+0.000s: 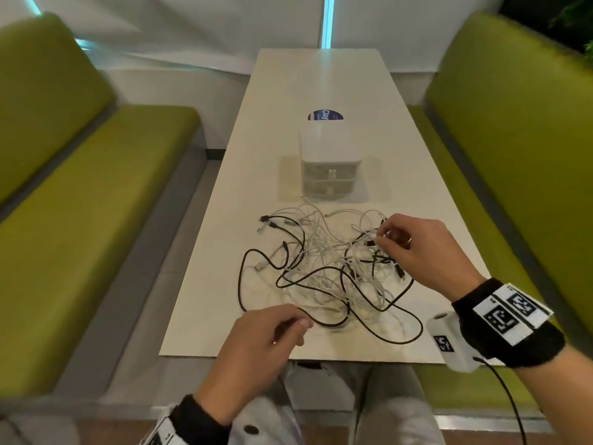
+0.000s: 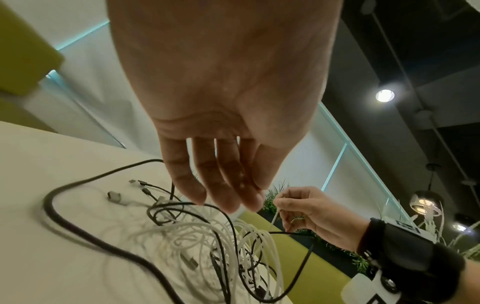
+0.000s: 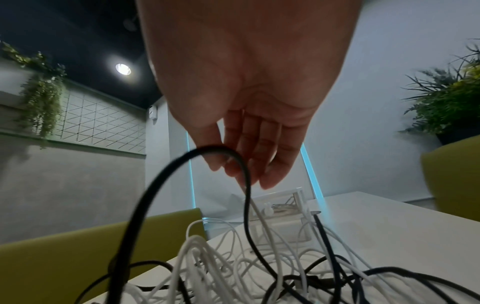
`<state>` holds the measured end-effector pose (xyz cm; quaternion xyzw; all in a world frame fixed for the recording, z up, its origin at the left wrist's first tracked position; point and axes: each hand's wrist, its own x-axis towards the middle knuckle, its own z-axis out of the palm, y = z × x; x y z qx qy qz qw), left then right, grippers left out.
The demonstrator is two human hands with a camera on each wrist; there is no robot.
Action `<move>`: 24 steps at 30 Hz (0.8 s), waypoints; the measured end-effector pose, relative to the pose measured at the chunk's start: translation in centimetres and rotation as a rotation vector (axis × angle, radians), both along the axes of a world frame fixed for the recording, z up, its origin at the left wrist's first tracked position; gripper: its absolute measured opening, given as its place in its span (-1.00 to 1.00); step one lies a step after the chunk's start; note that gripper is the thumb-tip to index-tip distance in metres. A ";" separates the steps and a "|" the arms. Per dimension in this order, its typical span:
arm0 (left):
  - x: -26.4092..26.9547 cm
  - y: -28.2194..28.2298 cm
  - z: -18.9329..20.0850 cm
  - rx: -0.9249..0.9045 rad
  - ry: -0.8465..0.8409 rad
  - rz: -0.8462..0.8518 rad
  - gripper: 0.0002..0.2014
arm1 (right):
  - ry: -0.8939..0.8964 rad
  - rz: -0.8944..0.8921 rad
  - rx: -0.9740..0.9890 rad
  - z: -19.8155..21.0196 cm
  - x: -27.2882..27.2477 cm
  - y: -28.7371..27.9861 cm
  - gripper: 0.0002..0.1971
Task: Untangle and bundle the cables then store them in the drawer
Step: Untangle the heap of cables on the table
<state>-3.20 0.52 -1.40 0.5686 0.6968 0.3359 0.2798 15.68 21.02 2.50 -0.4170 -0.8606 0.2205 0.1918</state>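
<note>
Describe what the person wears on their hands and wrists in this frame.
Both hands are bare. The right hand has a ring on one finger and, at the wrist, a black fabric wristband with a white strip printed with black square marker codes. A white boxy camera unit with its own marker hangs beside it, trailing a thin black lead. The left hand has a similar black band with a marker strip.

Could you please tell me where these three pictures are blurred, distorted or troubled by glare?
Head view: benches bow outward at the edges and smear at the left; cables are fairly sharp. Left wrist view: the near black cable is blurred, and a ceiling lamp flares. Right wrist view: the black loop nearest the lens is out of focus, the palm looms large, and a lamp glares.
</note>
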 end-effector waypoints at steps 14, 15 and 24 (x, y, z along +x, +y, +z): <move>-0.4 5.6 2.8 0.034 0.312 -0.158 -0.89 | 0.069 0.309 -0.023 -0.5 -1.3 -1.6 -0.92; -0.4 6.3 3.3 0.042 0.317 -0.149 -0.87 | 0.080 0.320 -0.045 -0.5 -1.2 -1.4 -0.91; 2.1 13.6 6.8 0.051 0.201 -0.169 -0.87 | 0.517 0.145 -0.219 2.8 -1.6 -0.4 -0.91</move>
